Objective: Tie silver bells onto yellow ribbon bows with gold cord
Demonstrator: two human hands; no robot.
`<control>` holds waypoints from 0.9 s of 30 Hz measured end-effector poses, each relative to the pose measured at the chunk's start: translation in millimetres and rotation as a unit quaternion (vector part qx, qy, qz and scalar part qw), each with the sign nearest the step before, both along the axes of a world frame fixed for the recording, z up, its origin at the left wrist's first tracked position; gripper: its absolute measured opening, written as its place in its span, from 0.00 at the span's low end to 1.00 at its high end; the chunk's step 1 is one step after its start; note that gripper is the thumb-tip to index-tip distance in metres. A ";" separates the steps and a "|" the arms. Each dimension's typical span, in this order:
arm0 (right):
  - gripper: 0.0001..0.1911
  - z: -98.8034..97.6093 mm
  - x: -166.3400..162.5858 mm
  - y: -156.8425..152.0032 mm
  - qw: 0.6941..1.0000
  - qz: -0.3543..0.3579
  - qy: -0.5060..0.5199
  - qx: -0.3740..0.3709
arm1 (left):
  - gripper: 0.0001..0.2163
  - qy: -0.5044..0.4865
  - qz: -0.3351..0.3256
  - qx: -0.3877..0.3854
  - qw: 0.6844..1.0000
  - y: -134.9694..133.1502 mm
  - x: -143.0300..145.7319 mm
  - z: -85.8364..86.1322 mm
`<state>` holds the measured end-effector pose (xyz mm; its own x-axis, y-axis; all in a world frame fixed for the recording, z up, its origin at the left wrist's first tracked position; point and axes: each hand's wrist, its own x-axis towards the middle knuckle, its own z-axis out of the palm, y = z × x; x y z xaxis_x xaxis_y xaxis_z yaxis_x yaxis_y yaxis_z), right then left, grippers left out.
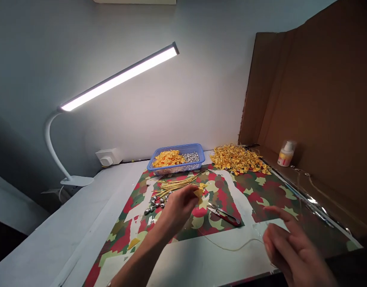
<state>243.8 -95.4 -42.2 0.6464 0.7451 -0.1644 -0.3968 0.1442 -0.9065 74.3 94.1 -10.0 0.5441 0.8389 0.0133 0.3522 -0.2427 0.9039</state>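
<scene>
My left hand (181, 205) is closed in a pinch above the camouflage-patterned mat (211, 185). A small yellow folded piece (199, 192) shows at its fingertips. At the lower right, my right hand (291, 245) has its thumb and fingers pinched together on a thin pale cord (231, 250), with the index finger raised. The cord sags in a loose curve toward my left hand; where its far end goes is unclear. Between the hands lies a pair of thread snips (223, 215) with a red handle. Silver beads (156, 204) and a bundle of yellow cords (179, 182) lie beside my left hand.
Behind the mat stands a blue basket (175, 170) holding yellow pieces and silver beads. A heap of yellow corded pieces (237, 157) lies to its right. A small bottle (286, 153) stands by the cardboard wall (317, 87). A lit lamp (120, 79) overhangs the left.
</scene>
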 end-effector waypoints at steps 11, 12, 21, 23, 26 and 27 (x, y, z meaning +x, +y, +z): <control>0.21 2.0 -73.8 29.9 0.951 0.273 -0.148 0.002 | 0.18 -0.273 0.196 -0.325 0.884 -100.2 -40.5 15.2; 0.20 2.4 -77.5 31.0 0.946 0.279 -0.166 0.005 | 0.17 -0.276 0.206 -0.325 0.881 -103.7 -41.1 16.0; 0.22 9.9 -79.6 27.9 0.921 0.282 -0.268 0.003 | 0.18 -0.235 0.178 -0.309 0.904 -115.7 -61.4 -6.1; 0.22 9.7 -78.1 26.0 0.911 0.296 -0.286 -0.022 | 0.16 -0.216 0.174 -0.305 0.911 -113.9 -65.0 -9.0; 0.22 6.0 -76.6 25.3 0.905 0.309 -0.289 -0.035 | 0.12 -0.199 0.152 -0.290 0.924 -109.2 -64.5 -7.8; 0.22 3.8 -76.0 25.6 0.908 0.307 -0.282 -0.036 | 0.11 -0.202 0.134 -0.294 0.925 -107.5 -63.4 -7.0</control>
